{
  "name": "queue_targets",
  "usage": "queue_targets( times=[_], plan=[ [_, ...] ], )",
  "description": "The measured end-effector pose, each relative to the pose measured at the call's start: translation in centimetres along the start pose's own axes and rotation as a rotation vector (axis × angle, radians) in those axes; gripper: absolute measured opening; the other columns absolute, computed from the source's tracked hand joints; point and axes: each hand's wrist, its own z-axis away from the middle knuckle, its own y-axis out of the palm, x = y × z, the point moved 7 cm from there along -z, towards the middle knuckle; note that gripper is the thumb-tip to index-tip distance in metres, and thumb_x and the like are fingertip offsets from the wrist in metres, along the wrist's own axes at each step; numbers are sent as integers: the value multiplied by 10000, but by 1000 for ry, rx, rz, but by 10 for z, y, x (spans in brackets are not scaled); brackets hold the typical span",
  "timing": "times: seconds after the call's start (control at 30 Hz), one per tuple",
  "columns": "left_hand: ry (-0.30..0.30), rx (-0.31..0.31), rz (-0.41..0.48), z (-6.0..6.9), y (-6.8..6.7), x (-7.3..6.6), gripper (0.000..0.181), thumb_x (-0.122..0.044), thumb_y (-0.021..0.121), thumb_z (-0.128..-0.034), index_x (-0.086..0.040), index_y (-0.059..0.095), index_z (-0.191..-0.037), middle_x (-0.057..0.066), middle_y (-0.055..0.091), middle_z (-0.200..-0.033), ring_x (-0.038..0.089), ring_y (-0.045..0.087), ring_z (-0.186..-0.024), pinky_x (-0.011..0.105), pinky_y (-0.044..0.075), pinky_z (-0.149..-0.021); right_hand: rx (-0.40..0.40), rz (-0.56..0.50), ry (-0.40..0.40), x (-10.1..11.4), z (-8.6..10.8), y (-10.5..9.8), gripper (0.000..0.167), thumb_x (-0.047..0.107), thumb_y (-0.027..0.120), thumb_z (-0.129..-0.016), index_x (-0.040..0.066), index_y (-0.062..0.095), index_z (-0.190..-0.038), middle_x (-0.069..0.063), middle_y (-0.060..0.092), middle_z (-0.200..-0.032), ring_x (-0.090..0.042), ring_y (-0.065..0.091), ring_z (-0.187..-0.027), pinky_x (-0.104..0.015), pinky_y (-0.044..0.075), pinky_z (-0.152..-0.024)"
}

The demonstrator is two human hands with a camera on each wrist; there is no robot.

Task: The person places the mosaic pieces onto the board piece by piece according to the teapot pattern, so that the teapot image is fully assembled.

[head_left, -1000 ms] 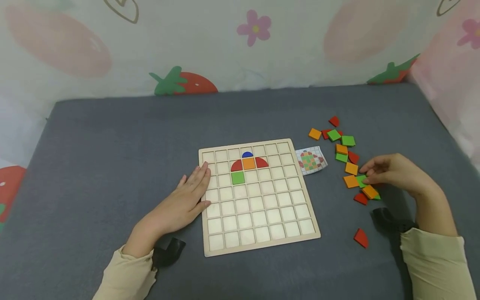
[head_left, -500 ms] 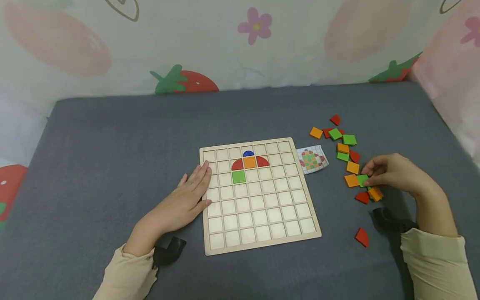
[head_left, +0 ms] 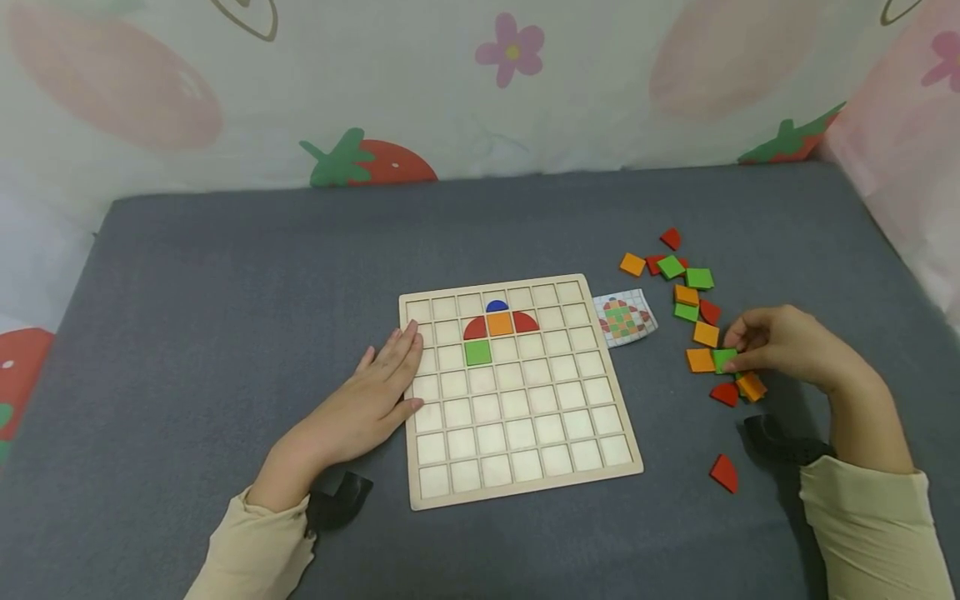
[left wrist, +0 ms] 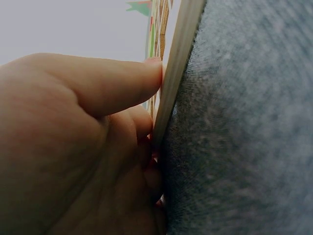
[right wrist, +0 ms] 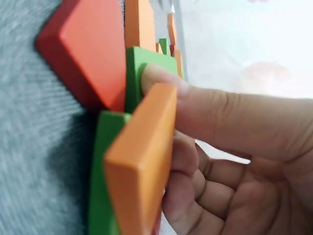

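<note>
The left hand (head_left: 356, 417) rests along the left edge of the wooden grid board (head_left: 525, 493), fingers extended; its thumb (left wrist: 127, 83) touches the board's rim (left wrist: 178, 63) in the left wrist view. Over the loose tiles at the right, the right hand (head_left: 810, 354) pinches a green tile (head_left: 723, 358) lying beside an orange tile (head_left: 701, 360). The right wrist view shows the thumb on that green tile (right wrist: 136, 63) and the other fingers curled. Nearer the wrist, a tilted orange tile (right wrist: 146, 156) leans over another green tile (right wrist: 101, 171).
Near the board's top lie a blue piece (head_left: 497, 306), an orange square (head_left: 499, 323), two red pieces (head_left: 475, 329) and a green square (head_left: 477, 352). A pattern card (head_left: 633, 325) touches the right edge. More tiles trail upward; a red piece (head_left: 723, 472) lies apart.
The lower orange tile has slid a little right, and the orange one beside the pinched green tile slightly left. The right hand has barely moved; the left hand stays on the board.
</note>
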Motion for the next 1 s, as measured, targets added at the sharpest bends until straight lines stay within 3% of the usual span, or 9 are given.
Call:
queue_targets(
  times=[0.27, 0.47, 0.83, 1.0],
  plan=[
    [1, 3, -5, -1, 1, 1, 671, -212, 482, -992, 39, 103, -1486, 157, -2, -1569, 299, 4, -1433, 549, 60, -1112, 19, -65, -65, -2, 4, -1, 109, 77, 673, -867, -14, 618, -893, -26, 635, -789, -122, 567, -665, -271, 495, -602],
    [-3, 2, -11, -1, 1, 1, 672, -212, 484, -990, 45, 107, -1483, 160, 1, -1568, 301, 5, -1433, 548, 58, -1113, -42, -100, -104, 4, 5, -6, 127, 112, 687, -867, 5, 626, -900, -14, 649, -819, -128, 603, -708, -279, 526, -622],
    [-10, 7, -15, -2, -1, 0, 666, -208, 480, -991, 42, 110, -1484, 159, 1, -1568, 305, 10, -1432, 540, 66, -1115, -81, -156, -108, 8, 5, -11, 176, 141, 679, -880, -4, 625, -964, 7, 660, -849, -121, 616, -754, -274, 524, -627],
    [-34, 44, -72, -1, -1, -1, 677, -222, 498, -985, 40, 123, -1485, 161, 3, -1568, 305, 15, -1431, 517, 87, -1122, -91, -165, -109, 12, 8, -11, 170, 145, 676, -884, 4, 626, -965, 11, 666, -849, -121, 619, -759, -267, 517, -625]
  ],
)
